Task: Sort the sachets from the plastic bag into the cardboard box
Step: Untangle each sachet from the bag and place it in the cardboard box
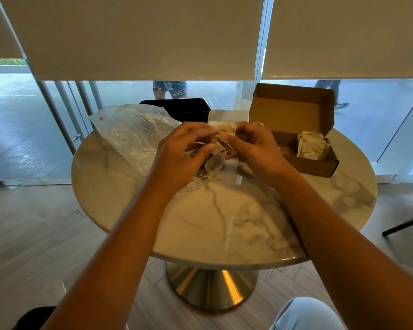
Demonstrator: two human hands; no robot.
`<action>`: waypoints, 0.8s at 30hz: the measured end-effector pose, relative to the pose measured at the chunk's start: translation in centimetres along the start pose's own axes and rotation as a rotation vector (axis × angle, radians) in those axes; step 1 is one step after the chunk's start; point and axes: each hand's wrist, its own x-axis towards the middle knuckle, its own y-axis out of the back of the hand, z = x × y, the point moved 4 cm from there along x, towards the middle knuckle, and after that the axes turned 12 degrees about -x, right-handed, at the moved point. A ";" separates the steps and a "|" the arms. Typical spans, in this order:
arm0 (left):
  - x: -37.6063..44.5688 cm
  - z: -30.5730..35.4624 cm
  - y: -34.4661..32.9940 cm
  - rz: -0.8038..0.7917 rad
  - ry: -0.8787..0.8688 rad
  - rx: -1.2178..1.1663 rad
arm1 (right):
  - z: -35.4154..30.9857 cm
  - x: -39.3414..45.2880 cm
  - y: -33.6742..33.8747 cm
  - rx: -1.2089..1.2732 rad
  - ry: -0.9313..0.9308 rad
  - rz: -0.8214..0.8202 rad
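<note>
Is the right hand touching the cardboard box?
Apart. In the head view the right hand pinches tea sachets with the left hand; bare table shows between it and the cardboard box.

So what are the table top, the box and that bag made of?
Table top: looks like polished marble or a marble-look slab, white with grey veins and a glossy sheen; which one, I cannot tell. Box: plain brown cardboard, matt, with folded flaps. Bag: thin clear plastic film, crinkled and shiny.

Glossy marble table (224, 222), crinkled clear plastic bag (129, 134), matt cardboard box (293, 108)
</note>
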 end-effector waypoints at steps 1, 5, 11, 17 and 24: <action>0.0 0.0 0.0 0.006 -0.013 0.012 | 0.0 0.0 0.0 0.012 -0.010 -0.013; 0.1 0.1 0.2 0.021 -0.061 0.074 | -0.3 -0.3 -0.2 0.027 -0.016 -0.068; 0.1 -0.1 0.1 0.079 0.035 -0.005 | 0.0 -0.4 -0.1 -0.097 0.010 -0.084; 0.7 -0.1 -1.5 0.091 0.105 -0.024 | 0.2 -0.7 1.0 -0.117 -0.072 0.070; 4.2 0.1 -5.3 0.069 0.248 -0.059 | -1.6 -1.0 6.4 -0.309 -0.137 0.166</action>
